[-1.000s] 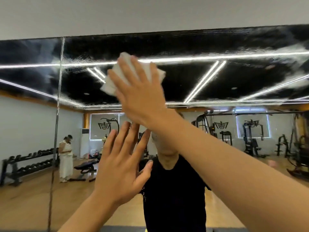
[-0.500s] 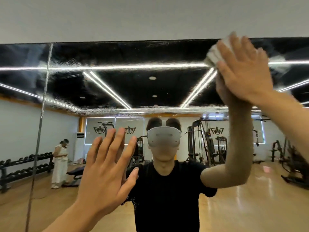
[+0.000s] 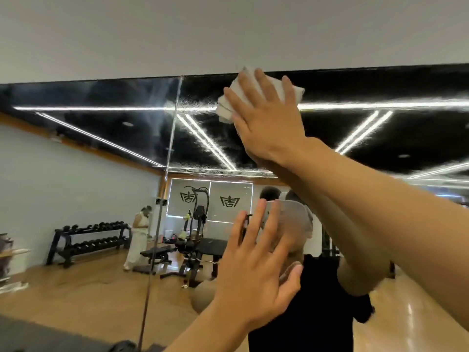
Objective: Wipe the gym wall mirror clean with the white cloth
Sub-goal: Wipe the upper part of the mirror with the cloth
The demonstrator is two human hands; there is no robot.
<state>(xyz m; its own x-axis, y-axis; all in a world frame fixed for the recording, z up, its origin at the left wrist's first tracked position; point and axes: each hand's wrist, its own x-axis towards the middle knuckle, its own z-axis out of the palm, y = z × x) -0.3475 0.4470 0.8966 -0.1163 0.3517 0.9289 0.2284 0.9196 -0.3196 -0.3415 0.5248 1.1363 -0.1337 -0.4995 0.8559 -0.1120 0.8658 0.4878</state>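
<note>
The wall mirror (image 3: 101, 153) fills most of the view, and its top edge meets a plain white wall. My right hand (image 3: 266, 123) presses the folded white cloth (image 3: 228, 105) flat against the glass just under that top edge, fingers straight and spread. The hand covers most of the cloth. Lower down, my left hand (image 3: 256, 273) is raised with its fingers straight and spread, palm toward the mirror; I cannot tell whether it touches the glass. Smeared streaks show on the upper glass to the left of the cloth.
A vertical seam (image 3: 167, 161) between mirror panels runs just left of the cloth. The mirror reflects the gym: a dumbbell rack (image 3: 88, 240), benches and machines, a wooden floor, and a person in white (image 3: 138, 237) standing far off.
My right hand has carried the cloth from the right back to the left along the mirror's top edge. The view has swung, so the panel seam now sits near the middle. My left hand stays raised.
</note>
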